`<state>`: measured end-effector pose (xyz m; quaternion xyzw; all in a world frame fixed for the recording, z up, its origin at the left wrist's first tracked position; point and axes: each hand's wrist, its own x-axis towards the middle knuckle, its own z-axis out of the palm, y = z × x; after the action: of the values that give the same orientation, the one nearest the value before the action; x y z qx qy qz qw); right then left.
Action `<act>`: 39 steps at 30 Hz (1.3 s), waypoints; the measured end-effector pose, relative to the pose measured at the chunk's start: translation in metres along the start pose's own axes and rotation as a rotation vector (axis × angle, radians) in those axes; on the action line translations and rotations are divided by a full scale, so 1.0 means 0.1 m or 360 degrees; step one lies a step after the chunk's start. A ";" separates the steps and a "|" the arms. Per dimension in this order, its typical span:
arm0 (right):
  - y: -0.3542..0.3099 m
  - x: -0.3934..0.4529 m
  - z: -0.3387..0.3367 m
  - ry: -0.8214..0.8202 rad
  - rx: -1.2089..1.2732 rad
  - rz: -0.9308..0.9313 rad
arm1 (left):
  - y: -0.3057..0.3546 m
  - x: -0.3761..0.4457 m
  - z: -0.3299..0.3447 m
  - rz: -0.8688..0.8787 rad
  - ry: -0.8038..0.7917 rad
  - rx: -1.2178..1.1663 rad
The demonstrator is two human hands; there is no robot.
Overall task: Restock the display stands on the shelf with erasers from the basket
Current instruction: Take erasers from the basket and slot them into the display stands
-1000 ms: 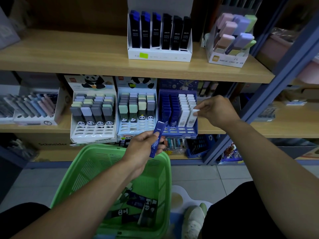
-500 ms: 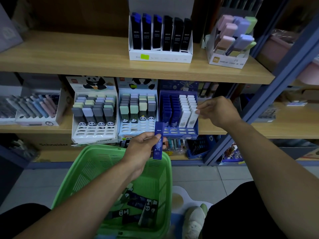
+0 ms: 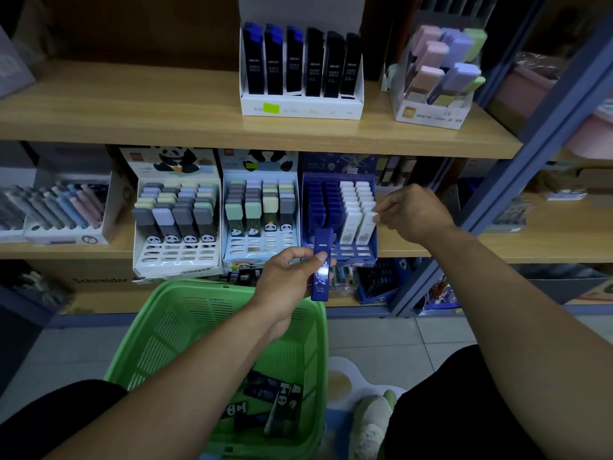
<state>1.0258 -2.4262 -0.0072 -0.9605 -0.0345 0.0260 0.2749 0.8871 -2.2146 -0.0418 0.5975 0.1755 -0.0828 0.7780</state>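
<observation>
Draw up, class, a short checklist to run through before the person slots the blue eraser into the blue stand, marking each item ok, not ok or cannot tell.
1. Blue eraser held firmly in the left hand: ok, thumb and fingers pinch it upright.
2. Eraser matches the stand: ok, the blue display stand already holds blue pieces in its left columns.
3. Free slot in the blue columns: ok, empty slots show in the front rows.
4. Right hand out of the way: not ok, its fingers are on the front white eraser in that stand.
5. More stock left in the green basket: ok, several dark pieces lie at the bottom.
</observation>
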 end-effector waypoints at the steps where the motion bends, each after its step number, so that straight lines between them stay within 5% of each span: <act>1: 0.02 0.00 0.01 -0.0010 0.0008 0.0007 | -0.01 0.01 0.02 0.0001 0.0015 0.0012; 5: 0.00 -0.10 -0.03 0.0140 -0.0110 -0.0089 | -0.02 0.03 0.07 -0.0004 0.0051 0.0025; 7: -0.07 -0.19 -0.05 0.0147 0.0217 -0.0197 | -0.01 0.05 0.10 0.0001 0.0052 0.0004; 11: -0.25 -0.44 0.05 -0.0456 0.0749 -0.0172 | -0.02 0.10 0.17 0.0030 0.0034 -0.0070; 14: -0.30 -0.49 0.17 -0.0556 0.0783 -0.0188 | -0.05 0.16 0.20 0.0077 0.0066 -0.0030; 25: -0.46 -0.46 0.33 -0.0217 0.0622 -0.0435 | -0.02 0.28 0.07 0.0589 0.0289 0.0409; 31: -0.53 -0.42 0.37 0.0047 0.0429 -0.0571 | 0.03 0.33 0.00 0.0637 0.0081 0.0663; 39: -0.52 -0.41 0.52 -0.0015 0.0392 -0.0614 | -0.05 0.39 -0.08 0.0642 0.0139 0.0753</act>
<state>0.9791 -2.3581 -0.0230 -0.8952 -0.2153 -0.0184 0.3899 0.9206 -2.2053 -0.0626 0.7878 0.0627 0.0604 0.6098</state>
